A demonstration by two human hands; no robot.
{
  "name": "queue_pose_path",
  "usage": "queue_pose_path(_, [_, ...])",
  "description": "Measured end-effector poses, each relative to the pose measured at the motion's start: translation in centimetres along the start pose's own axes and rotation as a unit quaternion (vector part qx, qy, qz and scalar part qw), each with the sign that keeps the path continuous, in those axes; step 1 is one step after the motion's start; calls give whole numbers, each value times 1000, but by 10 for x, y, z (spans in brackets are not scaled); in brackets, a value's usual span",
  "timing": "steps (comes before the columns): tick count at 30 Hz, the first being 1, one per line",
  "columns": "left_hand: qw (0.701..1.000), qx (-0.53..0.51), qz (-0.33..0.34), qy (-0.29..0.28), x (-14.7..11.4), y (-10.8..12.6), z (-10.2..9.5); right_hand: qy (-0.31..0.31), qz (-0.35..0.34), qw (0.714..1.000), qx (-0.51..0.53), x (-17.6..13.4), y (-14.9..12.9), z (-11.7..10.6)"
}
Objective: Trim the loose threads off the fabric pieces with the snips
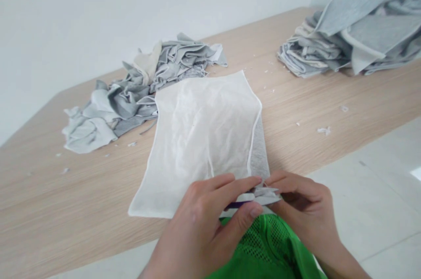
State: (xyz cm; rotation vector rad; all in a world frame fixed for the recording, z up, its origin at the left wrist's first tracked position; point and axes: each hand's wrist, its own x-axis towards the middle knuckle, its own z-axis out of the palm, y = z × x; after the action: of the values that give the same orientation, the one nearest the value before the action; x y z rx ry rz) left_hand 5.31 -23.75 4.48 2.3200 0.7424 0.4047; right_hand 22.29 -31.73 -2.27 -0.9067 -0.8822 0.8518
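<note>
In the lower middle of the frame, two bare hands work close together at the near edge of a thin, off-white cloth sheet with four sides (pixel 197 130). This sheet lies flat, slightly wrinkled, in the centre of the frame, on a light brown table with wood grain (pixel 296 147). Along its right side, a grey layer of cloth (pixel 262 152) shows from under its white border.

The left hand (pixel 204 213) grasps the gathered near edge between its thumb and its fingers; a narrow, dark purple thing (pixel 237 205) shows between them, but it is mostly hidden, so I cannot tell what it is. The right hand (pixel 305 202), just beside it, has its fingers bent and pinches the folded cloth at the lower right corner of the sheet.

Below the hands, at the bottom of the frame, there is a bright green mesh garment (pixel 263 239). At the left, a loose heap of crumpled grey and cream cloth pieces (pixel 115 99) reaches to the left edge of the sheet. In the upper right, well apart from the hands, stands a higher pile of folded grey cloth (pixel 358 35). Small white scraps (pixel 324 130) are scattered on the table.
</note>
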Motion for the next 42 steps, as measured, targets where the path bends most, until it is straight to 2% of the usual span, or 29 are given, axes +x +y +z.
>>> queue_pose_path(4, [1000, 12, 10, 20, -1, 0, 2, -12, 10, 1000, 18, -1, 1, -1])
queue_pose_path(11, [999, -31, 12, 12, -3, -2, 5, -30, -3, 1000, 8, -1, 0, 0])
queue_pose_path(19, [997, -71, 14, 15, -2, -1, 7, -18, 0, 1000, 2, -1, -1, 1])
queue_pose_path(33, [993, -108, -31, 32, -8, 1, 13, -17, -25, 998, -58, -3, -1, 1])
queue_pose_path(42, [993, -106, -42, 36, -9, 1, 13, -24, -10, 997, -76, -2, 2, 1])
